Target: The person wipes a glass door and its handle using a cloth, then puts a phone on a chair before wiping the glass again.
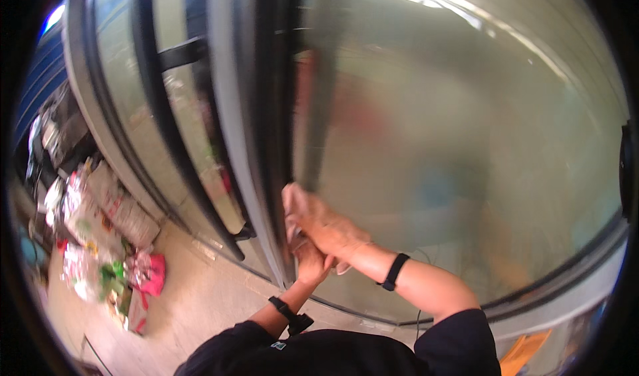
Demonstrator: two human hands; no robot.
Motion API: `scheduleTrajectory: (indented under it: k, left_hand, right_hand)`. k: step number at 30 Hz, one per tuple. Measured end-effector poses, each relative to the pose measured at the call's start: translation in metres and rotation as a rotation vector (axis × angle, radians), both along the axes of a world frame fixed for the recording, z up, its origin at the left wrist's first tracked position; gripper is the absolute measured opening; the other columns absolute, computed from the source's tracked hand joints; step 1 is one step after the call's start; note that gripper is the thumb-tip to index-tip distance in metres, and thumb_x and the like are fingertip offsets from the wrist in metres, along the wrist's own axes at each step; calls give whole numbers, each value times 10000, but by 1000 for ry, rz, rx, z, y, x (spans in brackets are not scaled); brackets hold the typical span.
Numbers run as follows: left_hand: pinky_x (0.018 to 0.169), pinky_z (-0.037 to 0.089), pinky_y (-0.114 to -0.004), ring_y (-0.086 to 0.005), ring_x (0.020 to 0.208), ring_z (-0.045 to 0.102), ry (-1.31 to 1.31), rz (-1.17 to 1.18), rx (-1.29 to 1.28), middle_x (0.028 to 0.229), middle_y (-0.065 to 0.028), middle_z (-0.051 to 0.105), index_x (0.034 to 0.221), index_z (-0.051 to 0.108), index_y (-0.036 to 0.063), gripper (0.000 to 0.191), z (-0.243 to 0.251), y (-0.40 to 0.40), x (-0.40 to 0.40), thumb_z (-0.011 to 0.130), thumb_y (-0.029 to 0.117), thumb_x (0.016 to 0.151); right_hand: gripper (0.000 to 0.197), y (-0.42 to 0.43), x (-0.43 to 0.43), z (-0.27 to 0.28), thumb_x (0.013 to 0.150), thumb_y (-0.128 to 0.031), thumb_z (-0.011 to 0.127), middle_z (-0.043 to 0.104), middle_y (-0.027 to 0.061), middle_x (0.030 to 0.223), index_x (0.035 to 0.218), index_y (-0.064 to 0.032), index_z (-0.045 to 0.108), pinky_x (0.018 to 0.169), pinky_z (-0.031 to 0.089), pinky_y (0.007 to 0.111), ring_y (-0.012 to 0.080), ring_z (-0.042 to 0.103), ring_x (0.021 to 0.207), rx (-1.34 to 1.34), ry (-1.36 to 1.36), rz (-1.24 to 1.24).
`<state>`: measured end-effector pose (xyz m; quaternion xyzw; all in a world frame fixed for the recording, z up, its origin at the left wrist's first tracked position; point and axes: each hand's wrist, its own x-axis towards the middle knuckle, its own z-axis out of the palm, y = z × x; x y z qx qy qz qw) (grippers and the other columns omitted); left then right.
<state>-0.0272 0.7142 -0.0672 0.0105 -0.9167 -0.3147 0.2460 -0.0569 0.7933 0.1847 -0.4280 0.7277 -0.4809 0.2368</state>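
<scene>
A large frosted glass panel in a dark metal frame stands before me. My right hand presses a pale pink cloth against the panel's left edge, beside the upright frame. Just below it is my left hand, close under the right one, with part of the cloth between them; its fingers are partly hidden. Both wrists wear black bands. Left of the frame, a long black door handle runs down a second glass panel.
Filled plastic bags and sacks lie on the pale floor at the left, with a pink bag among them. Blue slatted shutter shows at the far left. An orange object is at the lower right.
</scene>
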Motion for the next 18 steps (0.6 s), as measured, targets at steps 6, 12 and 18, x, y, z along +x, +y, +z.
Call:
scheduleTrajectory:
  k: [6,12,18]
  left_hand:
    - [800,377,-490,-413,941,499,162,62,85,1003,-251,513,1026,491,-34,358,30,-25,-16,528,260,824]
    - [631,408,-499,-439,732,531,447,17,-363,784,-252,558,900,558,-59,387,57,-15,-34,553,320,822]
    - [777,430,-491,-423,870,555,536,-318,-251,951,-226,585,1052,534,-37,369,129,49,-76,582,246,820]
  right_hand:
    - [548,-8,-40,-53,874,-388,455,473,78,1223,1356,-150,350,918,390,318,188,492,1046,-93,530,261]
    - [539,26,-64,-90,860,-251,416,402,66,1349,1388,-186,327,1028,331,351,229,447,1186,40,769,199]
    - [632,132,-87,-54,771,-187,526,392,54,1363,1377,-201,344,1065,335,357,252,460,1203,207,963,3]
